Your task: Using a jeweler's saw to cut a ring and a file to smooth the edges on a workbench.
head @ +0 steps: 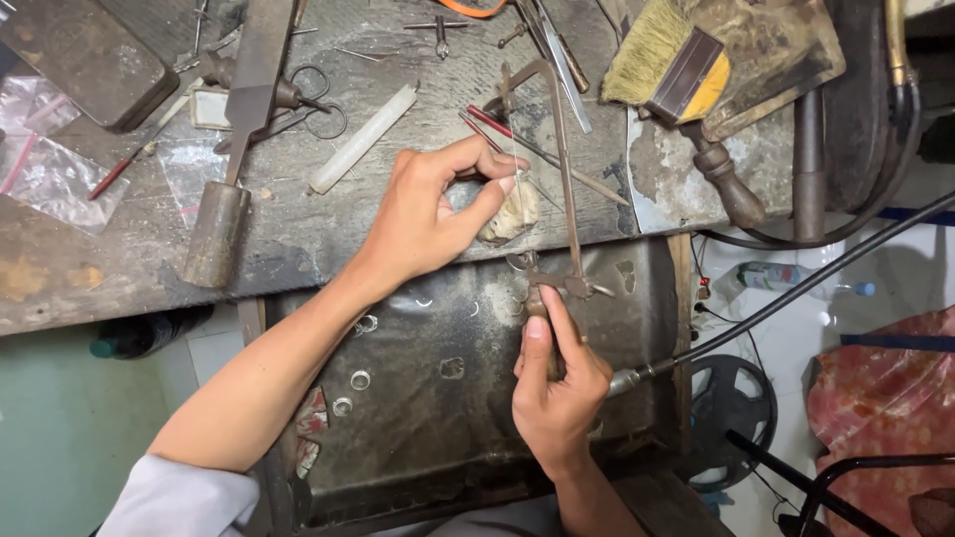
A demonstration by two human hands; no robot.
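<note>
Two hands are at work in my view, both bare. Nearest me, the right hand is wrapped around the handle of a saw, thumb laid straight up along it; that grip is closed tight on the handle. The saw's frame runs up and away from the hand, its thin blade standing just left of the frame's back bar. Below the saw I see a dark metal tray with a few small rings lying on it, left of the saw handle. A grey hose comes in from the right and ends near the right wrist.

Beyond the handle, the left hand reaches in from the lower left. Its thumb and forefinger are pinched together at the blade, on something too small for me to make out, just above a pale worn peg that sits left of the saw frame at the edge of the table.

Farther out on the table, left of the saw, lie a white stick, scissors and a big file. Right of the saw's top rest a brush and a wooden-handled tool.
</note>
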